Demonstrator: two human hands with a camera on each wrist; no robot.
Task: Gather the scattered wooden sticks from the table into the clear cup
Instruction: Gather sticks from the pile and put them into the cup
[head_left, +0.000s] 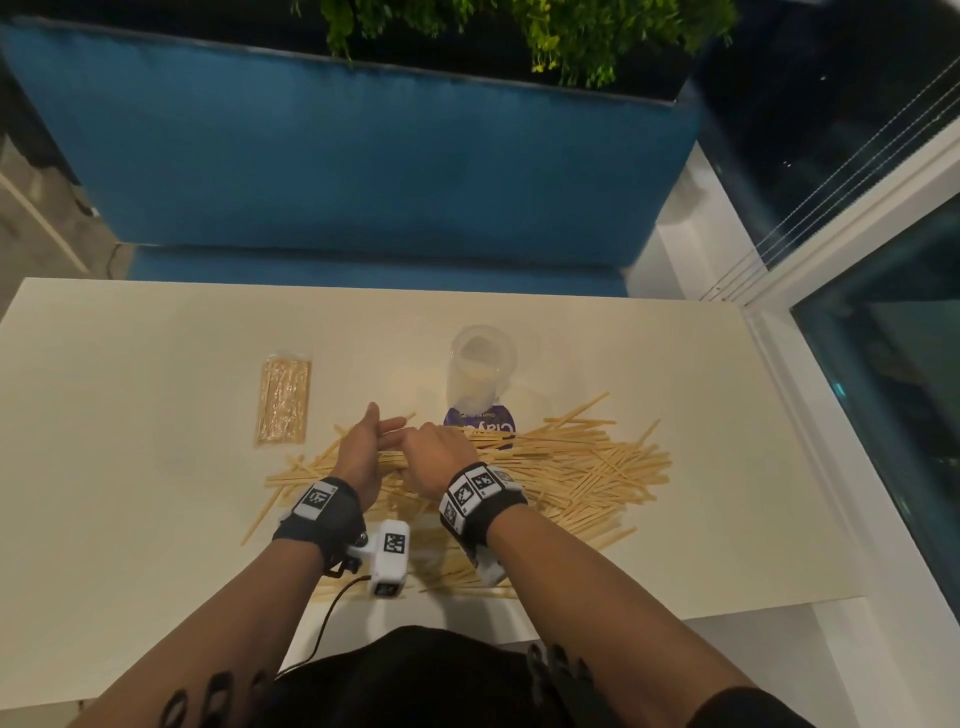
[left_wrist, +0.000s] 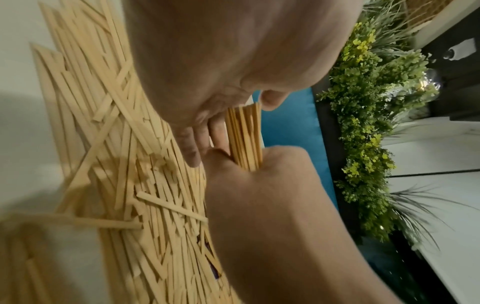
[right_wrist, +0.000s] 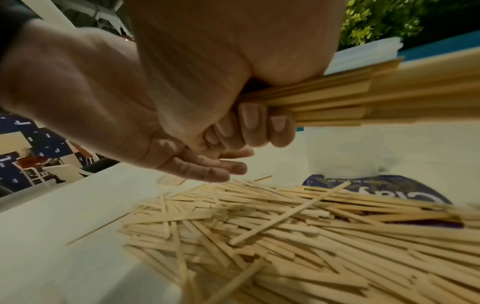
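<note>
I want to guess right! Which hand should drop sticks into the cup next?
Probably the right hand: it already grips a bundle of sticks and is nearer the cup. The left hand is open, only steadying the ends.

**Clearance around the stick pile**

Scattered wooden sticks (head_left: 571, 467) cover the near-centre of the table (head_left: 130, 415), spreading widest to the right. The clear cup (head_left: 480, 371) stands upright just beyond the pile, mouth unobstructed from above. A purple packet (head_left: 480, 420) lies at its base, partly under sticks. A wrapped stick bundle (head_left: 283, 400) lies on the left, apart from the pile. Bare tabletop runs along far edge and both sides.
</note>
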